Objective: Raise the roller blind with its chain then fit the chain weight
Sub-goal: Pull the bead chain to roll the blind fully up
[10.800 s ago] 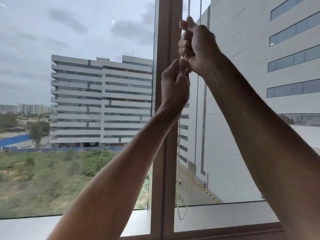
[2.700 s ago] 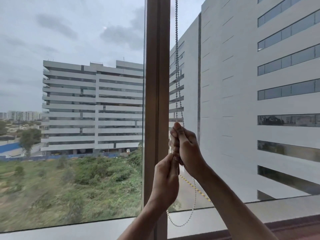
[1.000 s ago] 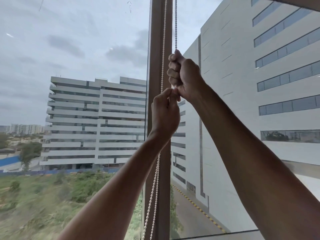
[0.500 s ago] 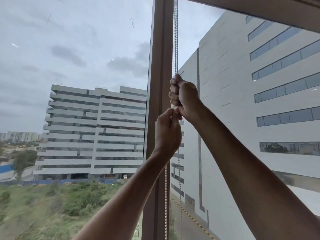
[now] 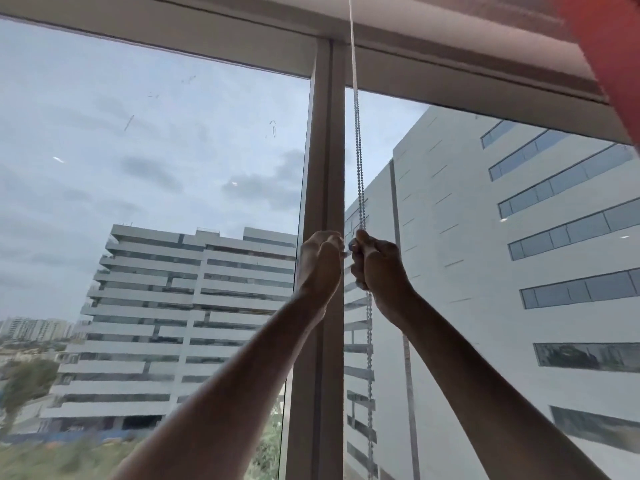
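Note:
A bead chain [image 5: 358, 161] hangs from the top of the window just right of the brown mullion [image 5: 325, 168]. My right hand [image 5: 375, 263] grips the chain in a fist, and the chain carries on downward below it. My left hand [image 5: 320, 261] is level with it, close on its left, fingers curled, fingertips pinched at the chain beside the right fist. The pale lower edge of the roller blind [image 5: 478, 22] shows at the top right, high above the glass. No chain weight is in view.
The window's head frame [image 5: 173, 32] runs across the top. A blurred red shape [image 5: 613, 53] covers the top right corner. Glass panes lie either side of the mullion, with buildings and sky outside.
The view has tilted upward, bringing the head frame and blind edge into sight. My hands now sit side by side on the chain instead of right above left.

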`<state>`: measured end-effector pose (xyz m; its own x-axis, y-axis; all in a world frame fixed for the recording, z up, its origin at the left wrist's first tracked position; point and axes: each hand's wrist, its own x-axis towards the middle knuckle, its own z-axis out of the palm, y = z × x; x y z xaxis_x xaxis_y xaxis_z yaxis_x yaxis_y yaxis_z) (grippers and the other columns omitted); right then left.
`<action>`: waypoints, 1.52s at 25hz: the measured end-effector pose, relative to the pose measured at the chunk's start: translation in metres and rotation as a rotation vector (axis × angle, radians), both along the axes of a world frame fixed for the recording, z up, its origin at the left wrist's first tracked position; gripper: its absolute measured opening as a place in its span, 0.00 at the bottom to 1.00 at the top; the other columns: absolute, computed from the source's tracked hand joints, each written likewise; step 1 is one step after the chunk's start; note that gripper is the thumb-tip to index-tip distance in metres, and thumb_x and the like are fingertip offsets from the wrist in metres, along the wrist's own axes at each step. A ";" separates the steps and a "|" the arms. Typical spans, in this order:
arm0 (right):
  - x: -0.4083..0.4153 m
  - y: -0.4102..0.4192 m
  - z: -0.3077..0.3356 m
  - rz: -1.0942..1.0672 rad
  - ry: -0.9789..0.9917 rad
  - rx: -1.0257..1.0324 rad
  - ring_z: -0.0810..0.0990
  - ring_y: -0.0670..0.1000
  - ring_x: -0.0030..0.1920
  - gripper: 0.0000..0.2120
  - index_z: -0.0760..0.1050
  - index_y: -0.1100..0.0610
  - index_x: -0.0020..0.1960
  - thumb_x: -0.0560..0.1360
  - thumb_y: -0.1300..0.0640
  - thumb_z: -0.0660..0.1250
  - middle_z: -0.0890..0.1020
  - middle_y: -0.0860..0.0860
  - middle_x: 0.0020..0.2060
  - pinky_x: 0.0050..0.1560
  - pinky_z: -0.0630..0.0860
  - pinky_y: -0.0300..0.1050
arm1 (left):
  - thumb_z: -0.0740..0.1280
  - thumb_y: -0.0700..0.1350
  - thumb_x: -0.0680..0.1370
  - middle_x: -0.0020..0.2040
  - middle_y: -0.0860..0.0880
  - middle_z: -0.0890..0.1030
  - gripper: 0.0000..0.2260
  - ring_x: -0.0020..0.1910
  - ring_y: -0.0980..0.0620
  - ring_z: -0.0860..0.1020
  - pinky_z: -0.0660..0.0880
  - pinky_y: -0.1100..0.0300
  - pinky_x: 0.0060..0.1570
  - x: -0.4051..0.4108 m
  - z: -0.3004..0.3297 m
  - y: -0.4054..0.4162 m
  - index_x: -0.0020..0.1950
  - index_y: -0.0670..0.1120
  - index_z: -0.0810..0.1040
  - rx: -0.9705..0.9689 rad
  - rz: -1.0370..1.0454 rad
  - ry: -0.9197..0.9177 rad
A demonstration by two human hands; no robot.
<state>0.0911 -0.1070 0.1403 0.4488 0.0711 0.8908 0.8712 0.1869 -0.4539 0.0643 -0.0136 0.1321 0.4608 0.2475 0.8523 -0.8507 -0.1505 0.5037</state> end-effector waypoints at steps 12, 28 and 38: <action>0.003 0.002 -0.009 -0.239 -0.237 -0.116 0.55 0.42 0.18 0.31 0.65 0.50 0.21 0.84 0.56 0.54 0.61 0.43 0.16 0.24 0.53 0.37 | 0.60 0.37 0.82 0.18 0.54 0.63 0.17 0.15 0.58 0.59 0.55 0.71 0.17 -0.008 0.059 -0.026 0.33 0.44 0.73 -0.166 -0.420 0.043; -0.042 -0.001 0.057 0.108 0.060 -0.061 0.81 0.53 0.58 0.12 0.79 0.54 0.51 0.79 0.59 0.57 0.85 0.51 0.50 0.64 0.73 0.52 | 0.59 0.42 0.84 0.23 0.53 0.67 0.17 0.20 0.58 0.64 0.61 0.66 0.23 -0.034 0.050 0.003 0.36 0.44 0.75 -0.007 -0.238 -0.080; -0.057 0.016 0.063 -0.008 -0.029 0.071 0.81 0.49 0.42 0.10 0.83 0.56 0.46 0.80 0.61 0.62 0.83 0.52 0.38 0.47 0.78 0.44 | 0.60 0.42 0.84 0.21 0.54 0.66 0.18 0.18 0.59 0.63 0.61 0.67 0.20 -0.030 0.016 0.003 0.34 0.45 0.75 -0.009 -0.224 -0.179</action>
